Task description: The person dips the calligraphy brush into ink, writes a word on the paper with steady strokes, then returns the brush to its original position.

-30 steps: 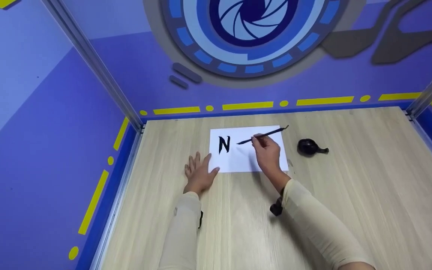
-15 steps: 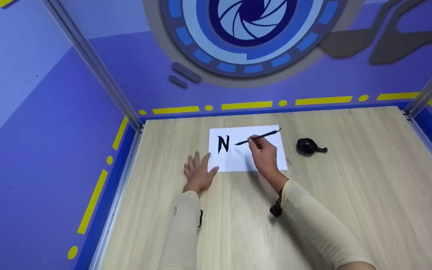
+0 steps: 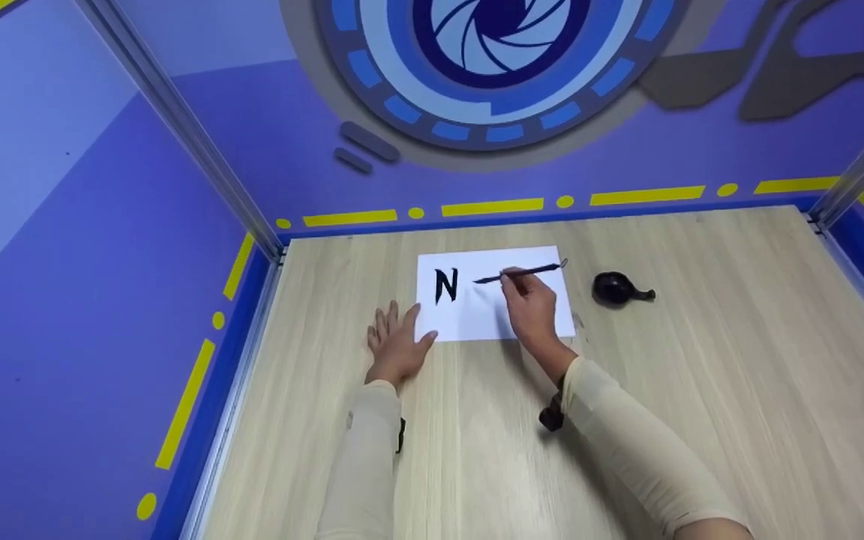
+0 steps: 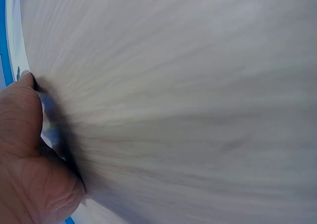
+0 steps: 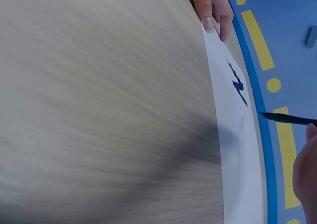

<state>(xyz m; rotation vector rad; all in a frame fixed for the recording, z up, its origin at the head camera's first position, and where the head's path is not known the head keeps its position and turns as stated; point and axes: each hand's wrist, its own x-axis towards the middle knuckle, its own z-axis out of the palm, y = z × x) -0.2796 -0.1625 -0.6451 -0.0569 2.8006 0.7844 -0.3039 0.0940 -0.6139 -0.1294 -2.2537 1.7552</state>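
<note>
Left hand touching paper, right pinching brush

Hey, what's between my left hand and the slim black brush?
In the head view, the bold black letter N on the white rectangular paper lies between your left hand and the brush.

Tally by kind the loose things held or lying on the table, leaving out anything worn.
Brush: 1, held in the right hand
Paper sheet: 1, with the left hand at its edge
Black pot-like thing: 1, on the table beside the paper
Total: 3
</note>
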